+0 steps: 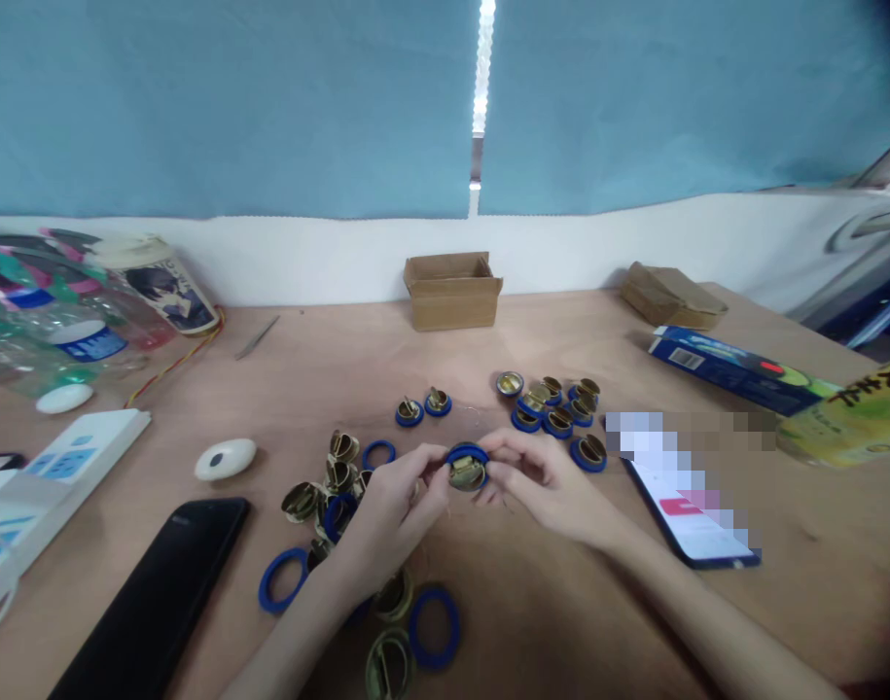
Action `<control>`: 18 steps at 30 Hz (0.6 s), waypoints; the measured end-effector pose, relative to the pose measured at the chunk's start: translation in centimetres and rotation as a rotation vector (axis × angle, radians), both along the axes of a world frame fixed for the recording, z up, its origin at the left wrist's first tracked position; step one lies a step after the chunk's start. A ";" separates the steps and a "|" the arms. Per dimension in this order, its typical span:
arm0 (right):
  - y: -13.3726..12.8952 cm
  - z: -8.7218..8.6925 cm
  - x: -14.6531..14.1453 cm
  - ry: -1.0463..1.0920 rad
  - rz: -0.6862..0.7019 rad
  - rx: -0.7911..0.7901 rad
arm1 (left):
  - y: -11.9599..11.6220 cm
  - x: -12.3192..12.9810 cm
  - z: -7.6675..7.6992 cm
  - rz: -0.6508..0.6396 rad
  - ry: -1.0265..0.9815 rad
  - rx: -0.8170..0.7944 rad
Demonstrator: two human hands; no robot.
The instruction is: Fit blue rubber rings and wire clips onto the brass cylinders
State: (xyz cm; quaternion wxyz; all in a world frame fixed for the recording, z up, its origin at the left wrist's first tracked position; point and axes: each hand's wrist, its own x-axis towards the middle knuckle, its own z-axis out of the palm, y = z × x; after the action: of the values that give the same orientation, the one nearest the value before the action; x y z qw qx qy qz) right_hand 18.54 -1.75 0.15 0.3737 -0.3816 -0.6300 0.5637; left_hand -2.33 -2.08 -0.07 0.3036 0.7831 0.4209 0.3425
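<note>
One round blue ring (454, 627) lies near the person; beyond it, left hand (395, 498) and right hand (551, 479), fingertips pinched, hold a round, blue-rimmed, brass-coloured metal piece (468, 471) above the brown wooden table (328, 365); an open cardboard box (455, 313) stands farther back.

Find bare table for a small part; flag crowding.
Free: between the slim tool and cardboard box; between that box and the brown package; between the nearest blue ring and right forearm. Crowded: around the left hand, where metal pieces cluster; the view's left edge, with bottles and power strip.
</note>
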 end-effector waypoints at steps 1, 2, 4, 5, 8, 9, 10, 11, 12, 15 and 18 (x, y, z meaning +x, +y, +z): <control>0.0 0.1 0.1 -0.037 -0.019 0.029 | 0.0 0.1 0.1 -0.003 -0.001 -0.004; 0.1 0.1 0.3 -0.076 -0.031 0.053 | -0.1 0.1 0.1 -0.009 0.000 -0.010; 0.2 0.2 0.5 -0.148 -0.034 0.085 | -0.1 0.2 0.2 -0.022 0.004 -0.026; 0.2 0.3 0.6 -0.175 -0.030 0.094 | -0.2 0.2 0.2 -0.025 0.007 -0.034; 0.3 0.4 0.6 -0.213 -0.028 0.109 | -0.2 0.2 0.1 -0.019 0.000 -0.053; 0.3 0.5 0.6 -0.220 -0.030 0.115 | -0.2 0.2 0.1 -0.015 -0.006 -0.062; 0.2 0.5 0.6 -0.225 -0.030 0.122 | -0.3 0.3 0.1 -0.015 -0.015 -0.071; 0.2 0.5 0.5 -0.230 -0.031 0.133 | -0.3 0.3 0.0 -0.018 -0.029 -0.084; 0.1 0.6 0.5 -0.236 -0.032 0.146 | -0.3 0.4 0.0 -0.023 -0.048 -0.100; 0.0 0.7 0.4 -0.234 -0.035 0.177 | -0.2 0.5 -0.1 -0.040 -0.126 -0.161; 0.0 0.8 0.1 -0.188 -0.061 0.167 | -0.2 0.5 -0.1 -0.023 -0.209 -0.231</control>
State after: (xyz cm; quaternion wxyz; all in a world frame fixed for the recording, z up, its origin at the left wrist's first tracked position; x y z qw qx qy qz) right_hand 18.68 -1.77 0.91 0.3603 -0.4192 -0.6952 0.4595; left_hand -1.85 -2.24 -0.18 0.4377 0.7080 0.4145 0.3680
